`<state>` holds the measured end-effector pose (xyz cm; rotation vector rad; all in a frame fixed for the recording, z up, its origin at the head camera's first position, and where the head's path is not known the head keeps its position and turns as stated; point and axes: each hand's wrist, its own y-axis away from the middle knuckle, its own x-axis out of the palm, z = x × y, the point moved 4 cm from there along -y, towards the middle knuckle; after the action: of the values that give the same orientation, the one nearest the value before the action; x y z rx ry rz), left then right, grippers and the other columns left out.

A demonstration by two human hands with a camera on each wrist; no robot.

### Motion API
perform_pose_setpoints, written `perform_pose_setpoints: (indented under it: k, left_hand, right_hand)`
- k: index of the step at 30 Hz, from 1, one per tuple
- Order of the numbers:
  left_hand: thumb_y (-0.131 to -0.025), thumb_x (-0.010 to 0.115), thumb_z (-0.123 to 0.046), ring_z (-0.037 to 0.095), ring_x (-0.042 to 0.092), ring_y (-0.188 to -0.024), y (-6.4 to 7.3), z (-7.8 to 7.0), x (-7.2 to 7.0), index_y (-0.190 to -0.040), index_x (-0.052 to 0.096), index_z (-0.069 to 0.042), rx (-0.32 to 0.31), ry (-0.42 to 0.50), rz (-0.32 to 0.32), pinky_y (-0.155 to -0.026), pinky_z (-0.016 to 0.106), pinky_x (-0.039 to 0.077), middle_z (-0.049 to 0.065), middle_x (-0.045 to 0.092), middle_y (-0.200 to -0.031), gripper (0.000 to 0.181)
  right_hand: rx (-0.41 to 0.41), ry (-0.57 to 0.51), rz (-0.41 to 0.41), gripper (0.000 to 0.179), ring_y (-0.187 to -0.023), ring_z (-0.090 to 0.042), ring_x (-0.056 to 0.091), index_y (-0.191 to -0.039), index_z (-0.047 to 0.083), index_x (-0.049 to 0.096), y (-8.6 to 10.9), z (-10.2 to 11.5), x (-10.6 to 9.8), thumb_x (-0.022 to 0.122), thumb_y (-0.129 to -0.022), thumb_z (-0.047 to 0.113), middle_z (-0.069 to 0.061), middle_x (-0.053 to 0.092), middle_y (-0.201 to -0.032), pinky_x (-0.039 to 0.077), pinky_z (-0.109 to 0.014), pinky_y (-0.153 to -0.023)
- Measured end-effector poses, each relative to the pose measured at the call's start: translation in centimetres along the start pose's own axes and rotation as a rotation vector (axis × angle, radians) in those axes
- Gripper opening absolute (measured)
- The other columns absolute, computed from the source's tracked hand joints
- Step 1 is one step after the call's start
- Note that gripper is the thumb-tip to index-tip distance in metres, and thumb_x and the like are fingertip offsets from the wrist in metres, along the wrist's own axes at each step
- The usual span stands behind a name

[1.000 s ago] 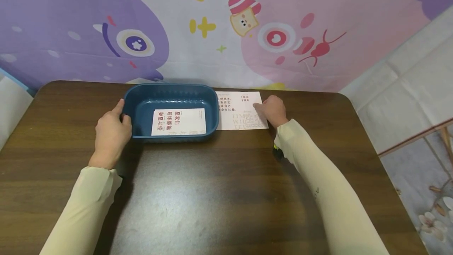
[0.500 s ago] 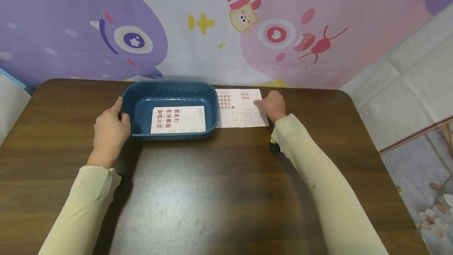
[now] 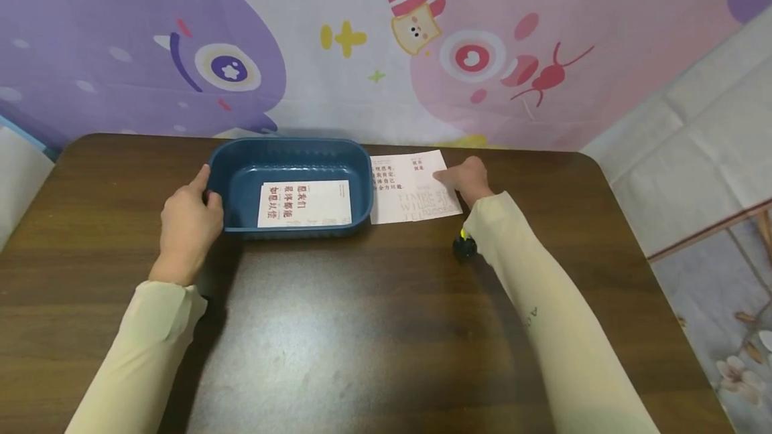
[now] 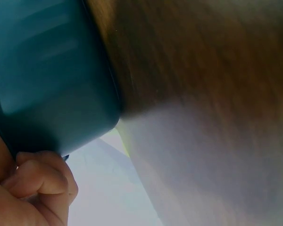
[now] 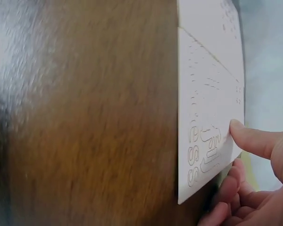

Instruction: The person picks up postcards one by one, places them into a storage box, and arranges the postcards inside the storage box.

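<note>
A dark blue rectangular basin stands near the table's far edge, with white printed cards lying flat inside. At its left end my left hand holds the rim; curled fingers show against the basin wall in the left wrist view. Just right of the basin lie overlapping white printed cards, partly hidden behind its right wall. My right hand pinches their right edge. Seen from the right wrist, the thumb presses on top of the outer card and curled fingers sit below its edge.
The brown wooden table extends toward me. A cartoon-printed cloth hangs directly behind its far edge. A pale panel borders the right side. A small dark object is at my right wrist.
The right-hand cards have tilted a little, their near edge shifting slightly toward me in my right hand's pinch. My left hand and the basin keep their places.
</note>
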<state>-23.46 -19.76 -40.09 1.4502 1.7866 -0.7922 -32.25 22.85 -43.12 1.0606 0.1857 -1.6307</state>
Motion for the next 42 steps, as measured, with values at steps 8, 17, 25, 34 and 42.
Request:
perform_pose_setpoints:
  k: [8, 17, 25, 34, 42]
  left_hand:
    - [-0.094, 0.037, -0.013, 0.039, 0.046, -0.086, 0.0, 0.0, 0.2, -0.145, 0.03, -0.004, -0.006, -0.002, -0.006, -0.072, 0.051, 0.039, 0.034, 0.044, -0.133, 0.053]
    - [-0.094, 0.036, -0.014, 0.038, 0.046, -0.086, 0.0, 0.0, 0.1, -0.146, 0.029, -0.005, -0.022, -0.004, 0.005, -0.071, 0.049, 0.039, 0.033, 0.044, -0.134, 0.053]
    - [-0.094, 0.037, -0.014, 0.037, 0.046, -0.084, 0.0, 0.0, 0.1, -0.146, 0.028, -0.006, -0.028, -0.004, 0.013, -0.069, 0.046, 0.039, 0.032, 0.043, -0.136, 0.053]
    - [-0.094, 0.035, -0.015, 0.038, 0.046, -0.085, 0.1, 0.0, 0.1, -0.146, 0.028, -0.006, -0.024, 0.001, 0.011, -0.071, 0.047, 0.038, 0.032, 0.042, -0.136, 0.053]
    - [-0.095, 0.036, -0.014, 0.038, 0.046, -0.084, 0.2, -0.1, 0.0, -0.146, 0.029, -0.005, -0.013, 0.0, 0.003, -0.071, 0.048, 0.039, 0.033, 0.043, -0.135, 0.053]
  right_hand:
    - [0.06, -0.107, -0.02, 0.074, -0.128, -0.031, 0.041, -0.144, -0.002, 0.027, 0.2, -0.2, -0.7, 0.063, -0.085, 0.026, -0.019, 0.04, -0.142, 0.038, -0.04, -0.104]
    - [0.068, -0.17, -0.115, 0.046, -0.102, -0.024, 0.049, -0.127, -0.005, 0.051, 0.2, -1.2, -1.9, 0.055, -0.086, 0.016, -0.018, 0.055, -0.126, 0.045, -0.036, -0.093]
    - [-0.015, -0.171, -0.195, 0.034, -0.099, -0.028, 0.055, -0.106, -0.004, 0.063, 0.4, -1.5, -3.5, 0.042, -0.087, 0.014, -0.02, 0.061, -0.117, 0.046, -0.039, -0.091]
    - [-0.143, 0.012, -0.348, 0.026, -0.09, -0.03, 0.054, -0.063, 0.009, 0.046, -0.1, -1.1, -6.6, 0.036, -0.086, 0.018, -0.02, 0.063, -0.099, 0.044, -0.044, -0.08]
    - [-0.257, 0.016, -0.204, 0.032, -0.096, -0.025, 0.052, -0.101, 0.001, 0.066, 0.2, -0.2, -7.5, 0.045, -0.09, 0.022, -0.017, 0.061, -0.109, 0.043, -0.038, -0.086]
